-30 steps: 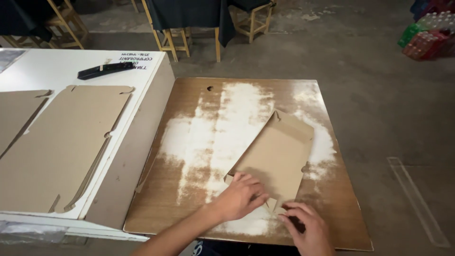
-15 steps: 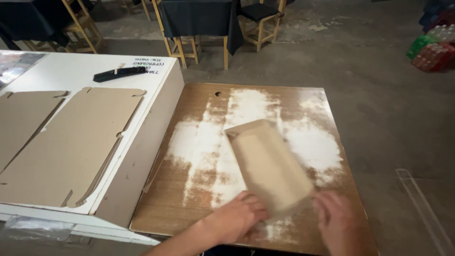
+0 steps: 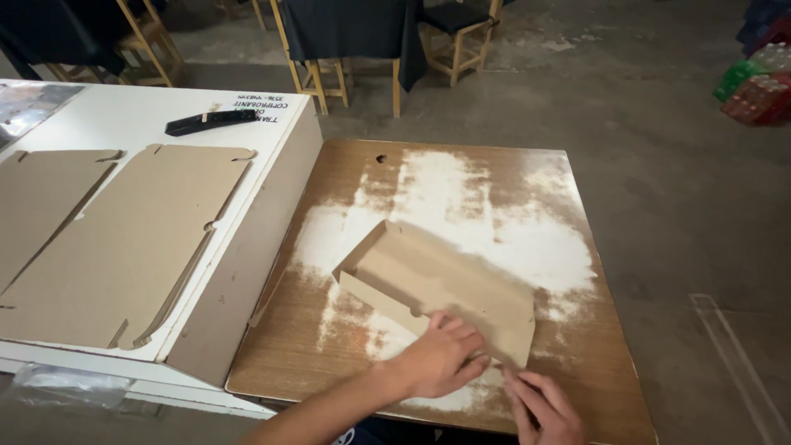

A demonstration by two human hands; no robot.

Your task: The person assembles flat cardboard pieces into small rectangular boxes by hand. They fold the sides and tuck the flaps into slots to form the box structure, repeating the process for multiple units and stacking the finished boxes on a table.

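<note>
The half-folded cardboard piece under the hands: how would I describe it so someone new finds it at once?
Start at the worn wooden table with whitish patches, right of the white counter. Near its front edge lies the half-folded cardboard piece, with the left hand pressing on it and the right hand at its near corner. Unlike the flat cardboard sheets on the counter, its sides are turned up.

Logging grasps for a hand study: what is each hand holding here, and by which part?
Neither grips anything: the left hand presses flat on the near end of the folded cardboard box; the right hand fingertips touch its near right corner.
</note>
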